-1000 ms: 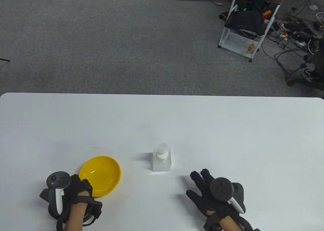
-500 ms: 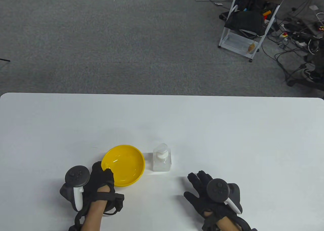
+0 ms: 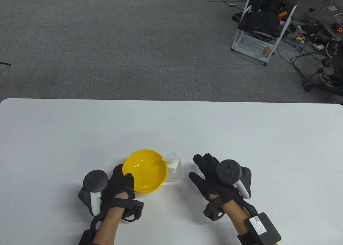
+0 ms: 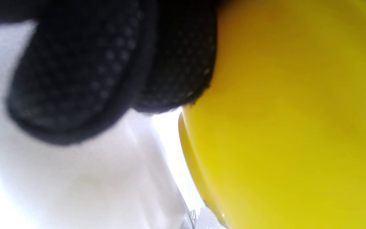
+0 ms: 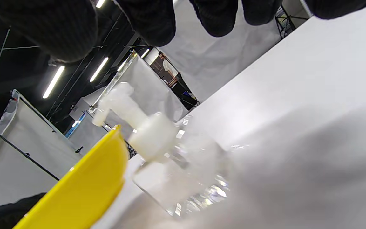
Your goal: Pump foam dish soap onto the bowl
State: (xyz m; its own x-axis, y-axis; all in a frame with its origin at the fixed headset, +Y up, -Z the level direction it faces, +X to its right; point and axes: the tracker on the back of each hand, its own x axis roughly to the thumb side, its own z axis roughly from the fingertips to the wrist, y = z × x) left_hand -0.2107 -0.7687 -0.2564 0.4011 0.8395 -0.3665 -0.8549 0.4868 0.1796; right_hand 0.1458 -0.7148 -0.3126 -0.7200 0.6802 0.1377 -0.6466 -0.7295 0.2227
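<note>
We see the yellow bowl (image 3: 145, 171) now slid right against the clear soap bottle (image 3: 175, 172), its rim under the white pump (image 3: 171, 160) spout. Our left hand (image 3: 118, 183) grips the bowl's near rim, seemingly lifting it. Our right hand (image 3: 211, 172), fingers spread, has moved up beside the bottle without touching.

Bowl (image 3: 146, 172) left of, touching soap bottle (image 3: 175, 172).

Lab or studio, grey carpet (image 3: 107, 41), cable tangle (image 3: 316, 41), backdrop screens (image 5: 8, 159)
</note>
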